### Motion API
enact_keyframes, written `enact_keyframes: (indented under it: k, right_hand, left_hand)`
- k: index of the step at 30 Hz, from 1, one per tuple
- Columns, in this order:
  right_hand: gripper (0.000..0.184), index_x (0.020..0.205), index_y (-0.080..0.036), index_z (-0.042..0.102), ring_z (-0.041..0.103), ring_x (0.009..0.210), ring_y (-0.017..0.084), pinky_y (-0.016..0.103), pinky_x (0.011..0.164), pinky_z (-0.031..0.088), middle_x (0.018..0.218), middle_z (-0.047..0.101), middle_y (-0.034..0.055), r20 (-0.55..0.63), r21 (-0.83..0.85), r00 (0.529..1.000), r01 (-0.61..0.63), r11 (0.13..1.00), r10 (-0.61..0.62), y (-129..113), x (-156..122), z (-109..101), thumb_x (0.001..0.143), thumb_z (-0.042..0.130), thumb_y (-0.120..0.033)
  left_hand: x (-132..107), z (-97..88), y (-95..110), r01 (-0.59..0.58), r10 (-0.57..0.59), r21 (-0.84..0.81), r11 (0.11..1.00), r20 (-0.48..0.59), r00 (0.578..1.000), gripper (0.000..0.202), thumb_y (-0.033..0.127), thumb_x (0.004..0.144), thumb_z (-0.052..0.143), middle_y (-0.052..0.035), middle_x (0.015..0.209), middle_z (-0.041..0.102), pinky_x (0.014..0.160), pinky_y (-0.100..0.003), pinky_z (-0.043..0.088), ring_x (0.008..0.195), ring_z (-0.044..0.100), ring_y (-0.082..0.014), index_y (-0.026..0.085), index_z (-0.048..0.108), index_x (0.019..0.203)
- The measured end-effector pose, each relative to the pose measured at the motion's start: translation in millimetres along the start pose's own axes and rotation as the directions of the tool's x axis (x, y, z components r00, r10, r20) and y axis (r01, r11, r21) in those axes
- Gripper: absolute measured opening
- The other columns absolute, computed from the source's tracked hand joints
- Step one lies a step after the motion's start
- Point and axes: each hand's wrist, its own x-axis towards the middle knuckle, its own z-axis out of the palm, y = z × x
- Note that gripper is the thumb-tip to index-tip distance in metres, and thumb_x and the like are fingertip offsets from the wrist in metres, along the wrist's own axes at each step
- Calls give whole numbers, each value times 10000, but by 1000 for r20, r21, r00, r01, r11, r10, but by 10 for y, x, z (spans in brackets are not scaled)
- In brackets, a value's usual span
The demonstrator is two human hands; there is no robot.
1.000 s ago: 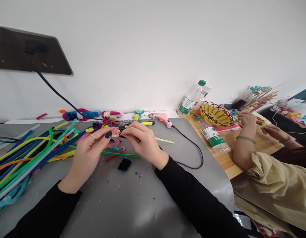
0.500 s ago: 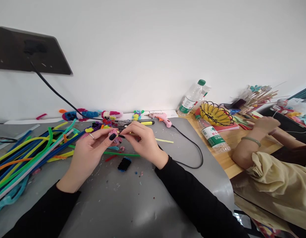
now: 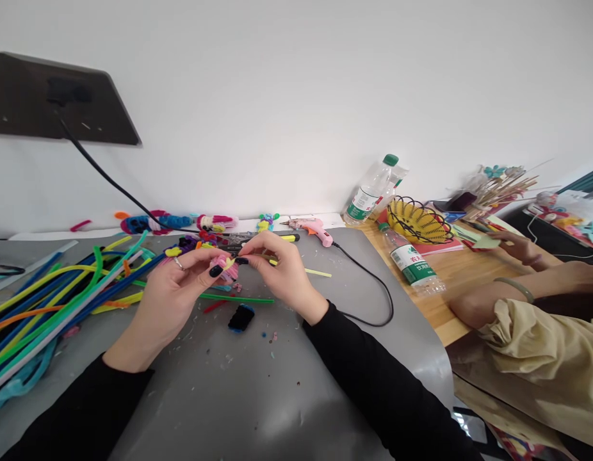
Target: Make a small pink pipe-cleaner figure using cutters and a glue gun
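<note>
My left hand (image 3: 174,291) and my right hand (image 3: 277,272) meet above the grey table (image 3: 258,384), both pinched on a small pink pipe-cleaner piece (image 3: 225,266) with a yellow strip on it. The fingertips with dark nails close around it from both sides. A short yellow pipe cleaner (image 3: 312,271) sticks out to the right of my right hand. Below the hands lie a green pipe cleaner (image 3: 239,298) and a small black and blue fuzzy lump (image 3: 241,317).
Several long coloured pipe cleaners (image 3: 51,301) pile up at the left. A pink glue gun (image 3: 313,228) with a black cable (image 3: 373,282) lies at the back. Bottles (image 3: 412,264), a yellow wire basket (image 3: 418,222) and another person's arm (image 3: 512,298) are on the wooden table at the right.
My hands have shifted slightly, turning the pink piece between the fingertips. The other person's hands have drawn back to the right, away from the basket.
</note>
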Motion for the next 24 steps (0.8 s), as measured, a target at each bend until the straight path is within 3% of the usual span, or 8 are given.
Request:
enact_keyframes:
  k: [17,24]
  right_hand:
    - [78,891,-224,664,653,867,151,290,756,544,944,715,17,8,-25,998,-55,998,55,-5,5,5,941,617,-189]
    - [59,906,-220,654,660,882,150,295,781,554,972,715,22,17,-36,997,-69,997,70,2,7,9,937,609,-197]
  left_hand:
    - [7,-46,-72,-18,19,19,1000,-55,998,342,468,739,915,-49,881,795,698,-226,647,790,748,-166,227,803,954]
    - [12,-35,-57,-26,26,17,1000,-51,998,340,434,730,919,-58,881,776,711,-297,668,831,749,-207,211,783,947]
